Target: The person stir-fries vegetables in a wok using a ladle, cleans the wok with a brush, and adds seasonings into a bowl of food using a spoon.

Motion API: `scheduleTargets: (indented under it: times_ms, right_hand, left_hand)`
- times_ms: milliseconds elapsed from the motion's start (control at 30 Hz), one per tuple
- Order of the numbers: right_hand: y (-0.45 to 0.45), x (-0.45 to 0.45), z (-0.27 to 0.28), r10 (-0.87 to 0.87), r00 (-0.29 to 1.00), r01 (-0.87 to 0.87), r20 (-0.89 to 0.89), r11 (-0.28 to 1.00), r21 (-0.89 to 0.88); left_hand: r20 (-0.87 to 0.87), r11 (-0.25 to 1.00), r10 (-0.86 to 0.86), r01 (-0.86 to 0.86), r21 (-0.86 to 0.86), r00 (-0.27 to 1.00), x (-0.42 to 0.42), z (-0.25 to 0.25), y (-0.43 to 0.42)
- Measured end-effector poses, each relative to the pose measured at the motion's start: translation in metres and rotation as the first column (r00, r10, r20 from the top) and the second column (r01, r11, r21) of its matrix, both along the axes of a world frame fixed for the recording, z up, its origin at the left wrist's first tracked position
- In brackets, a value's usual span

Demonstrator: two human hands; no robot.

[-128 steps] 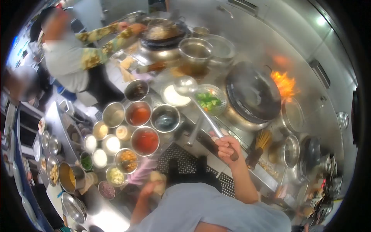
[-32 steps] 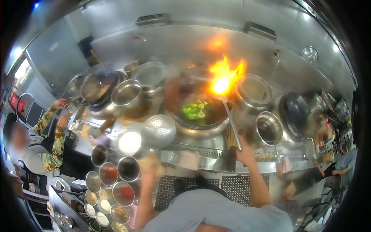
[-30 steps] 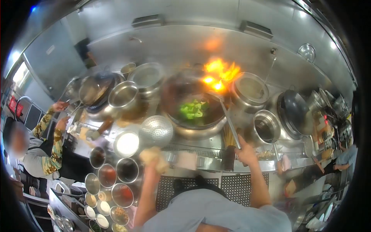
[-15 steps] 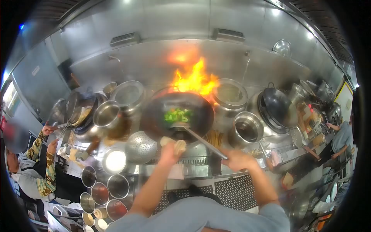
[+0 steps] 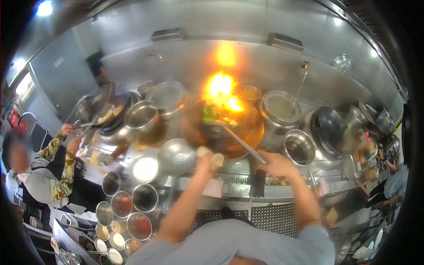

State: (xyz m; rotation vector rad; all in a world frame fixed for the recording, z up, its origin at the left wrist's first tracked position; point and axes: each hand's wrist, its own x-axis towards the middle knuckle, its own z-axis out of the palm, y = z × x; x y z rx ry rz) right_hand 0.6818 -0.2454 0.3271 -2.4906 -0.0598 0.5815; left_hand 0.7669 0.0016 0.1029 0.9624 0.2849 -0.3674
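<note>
My left hand [image 5: 204,168] is closed around a folded pale cloth [image 5: 211,158] at the near edge of a wok [image 5: 229,145]. My right hand [image 5: 279,167] grips the end of a long-handled wok ladle [image 5: 244,143]. The ladle's head reaches into the wok beside chopped green vegetables [image 5: 210,115] and is too blurred to make out fully. Tall flames [image 5: 221,90] rise over the wok's far side, and its inside glows orange.
To the left are a perforated strainer [image 5: 177,157], a pot [image 5: 141,116] and several seasoning containers [image 5: 142,198]. On the right stand a pot [image 5: 299,148] and another wok [image 5: 329,125]. A co-worker in camouflage sleeves [image 5: 66,176] handles a pan at far left.
The wok has tipped away and the vegetables have shifted to its far side. The flame now spreads into the wok. The ladle head has moved farther in. My view has turned slightly left.
</note>
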Motion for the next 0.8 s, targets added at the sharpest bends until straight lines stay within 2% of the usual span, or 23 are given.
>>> scheduleTargets:
  times_ms: [33,67,100,133,200,233,300,367,400,433,467,500,533,567,600,633,667,700,733,767,800]
  right_hand:
    - [0.001,-0.006,0.006,0.039,0.998,-0.039,-0.051,0.999,-0.006]
    - [-0.002,-0.010,0.017,0.077,0.993,-0.080,-0.092,0.997,-0.024]
    - [-0.008,-0.007,0.028,0.110,0.987,-0.117,-0.119,0.992,-0.047]
    - [-0.016,-0.006,0.018,0.110,0.984,-0.108,-0.137,0.994,0.022]
    - [-0.014,0.014,-0.012,0.165,0.986,-0.163,0.034,0.984,-0.070]
    - [-0.011,0.018,-0.032,0.189,0.977,-0.177,0.101,0.978,-0.112]
    - [0.007,0.037,-0.054,0.041,0.998,-0.049,-0.055,0.988,-0.145]
    - [0.012,0.038,-0.093,0.040,0.979,0.015,0.199,0.964,-0.267]
    - [0.003,0.031,-0.105,0.034,0.936,0.031,0.351,0.984,-0.177]
    - [-0.007,0.028,-0.089,-0.007,0.947,0.042,0.322,0.994,-0.103]
    - [-0.015,0.015,-0.066,-0.039,0.959,0.049,0.282,0.998,-0.028]
    - [-0.023,0.006,-0.056,-0.068,0.972,0.058,0.226,0.997,0.050]
    - [-0.040,0.004,-0.060,0.011,0.954,-0.015,0.300,1.000,0.013]
    - [-0.053,0.005,-0.062,0.091,0.926,-0.086,0.367,0.996,-0.029]
    - [-0.042,-0.004,-0.021,-0.003,0.987,0.013,0.159,0.998,-0.058]
    - [-0.047,-0.005,-0.018,0.023,0.986,-0.006,0.168,0.995,-0.099]
    - [-0.059,-0.010,-0.022,0.118,0.957,-0.084,0.265,0.987,-0.136]
    - [-0.069,-0.009,-0.021,0.215,0.905,-0.154,0.368,0.970,-0.187]
    - [-0.068,-0.003,-0.013,0.218,0.940,-0.166,0.261,0.964,-0.208]
    - [-0.060,-0.001,-0.001,0.215,0.966,-0.180,0.145,0.958,-0.222]
    - [-0.052,0.000,0.002,0.205,0.979,-0.194,0.020,0.953,-0.230]
  left_hand:
    - [-0.141,0.999,0.031,-0.034,-0.016,0.989,0.001,0.031,0.000]
    - [-0.192,0.997,0.071,-0.073,-0.003,0.979,-0.002,0.032,-0.004]
    - [-0.228,0.994,0.106,-0.108,0.005,0.968,0.004,0.038,-0.010]
    - [-0.189,0.994,0.108,-0.110,-0.001,0.976,0.012,0.046,-0.013]
    - [-0.149,0.994,0.105,-0.105,0.009,0.983,0.010,0.050,-0.011]
    - [-0.164,0.996,0.066,-0.074,-0.041,0.984,0.022,0.036,-0.007]
    - [-0.143,0.998,0.033,-0.039,-0.042,0.989,0.025,-0.005,-0.005]
    - [-0.035,0.998,0.063,-0.063,-0.001,0.997,-0.019,-0.024,-0.012]
    - [0.176,0.984,0.054,-0.022,-0.179,0.983,-0.034,-0.055,-0.011]
    - [0.385,0.989,0.081,-0.121,0.081,0.919,-0.028,-0.053,-0.013]
    - [0.570,0.911,0.050,-0.271,0.310,0.820,-0.028,-0.054,-0.012]
    - [0.479,0.924,0.078,-0.244,0.295,0.874,-0.022,-0.053,-0.008]
    - [0.383,0.936,0.107,-0.222,0.273,0.918,-0.016,-0.052,-0.004]
    - [-0.026,0.993,0.104,-0.105,-0.055,0.994,0.013,-0.039,-0.002]
    - [0.010,0.997,0.004,-0.005,0.073,1.000,0.026,-0.033,0.002]
    - [0.336,0.907,-0.189,0.033,0.420,0.923,0.029,-0.048,0.009]
    - [0.561,0.716,-0.351,-0.172,0.677,0.750,0.025,-0.037,0.013]
    - [0.490,0.780,-0.269,-0.111,0.615,0.829,0.026,-0.024,0.007]
    - [0.407,0.842,-0.179,-0.075,0.535,0.896,0.018,0.021,0.000]
    - [0.159,0.955,-0.005,-0.042,0.292,0.987,0.021,0.035,-0.008]
    - [-0.149,0.996,0.089,-0.085,0.032,0.985,0.021,0.038,-0.012]
